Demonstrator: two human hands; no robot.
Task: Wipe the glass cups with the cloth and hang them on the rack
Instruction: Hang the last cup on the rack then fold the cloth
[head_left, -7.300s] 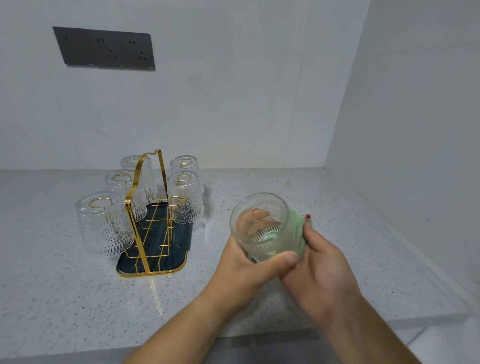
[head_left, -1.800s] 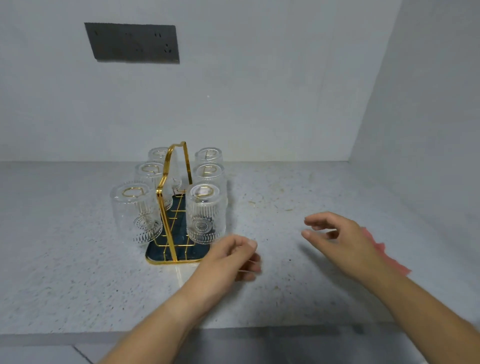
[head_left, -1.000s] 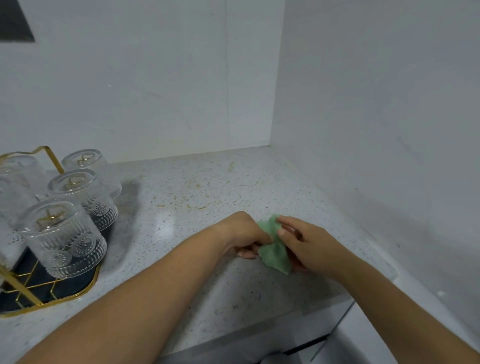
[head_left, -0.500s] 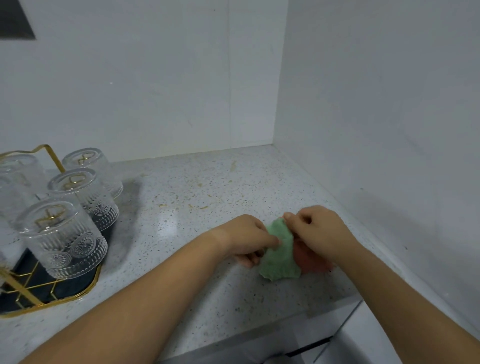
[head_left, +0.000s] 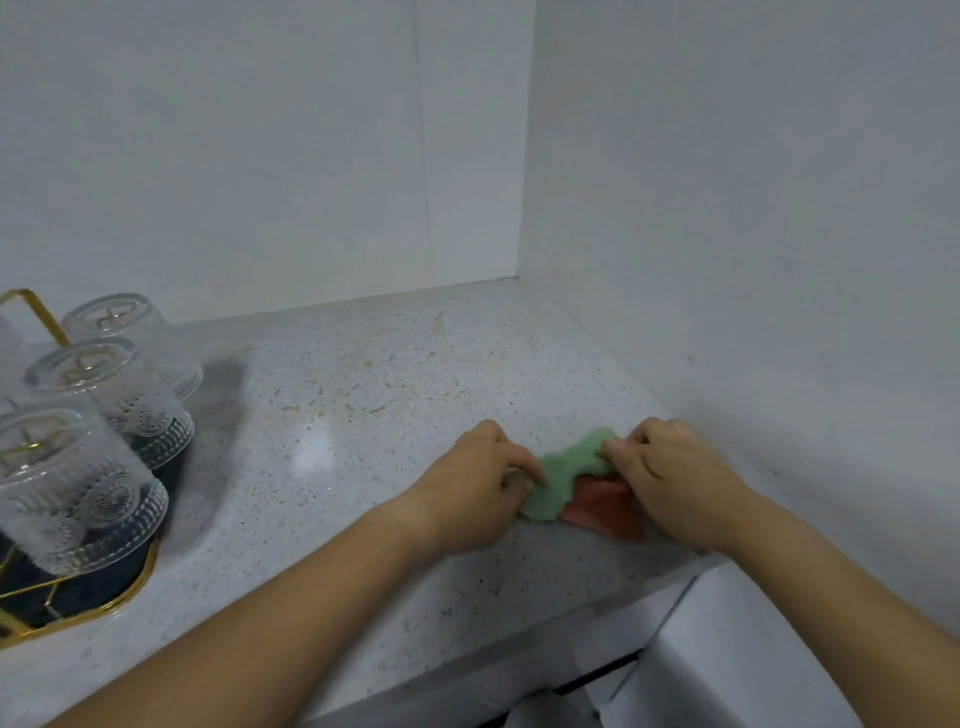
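A cloth (head_left: 563, 475), green on one face and red-pink on the other, lies on the speckled counter near the right wall. My left hand (head_left: 475, 491) pinches its left green edge. My right hand (head_left: 670, 475) pinches its upper right edge, so the cloth is stretched between both hands. At the far left stands the gold wire rack (head_left: 78, 613) with a dark base. Three ribbed glass cups hang upside down on it: the nearest cup (head_left: 72, 483), a middle cup (head_left: 109, 389) and a far cup (head_left: 130, 332). The rest of the rack is cut off by the frame.
The counter (head_left: 337, 415) ends in a front edge close under my forearms. A white wall (head_left: 753, 234) rises right beside the cloth, and another white wall closes the back. A white cabinet front (head_left: 727, 665) shows below the counter at the lower right.
The hands have pulled apart, spreading the cloth wider and showing more of its red-pink face. About 1.8 s ago both hands were empty; before that one cup was held and five hung on the rack.
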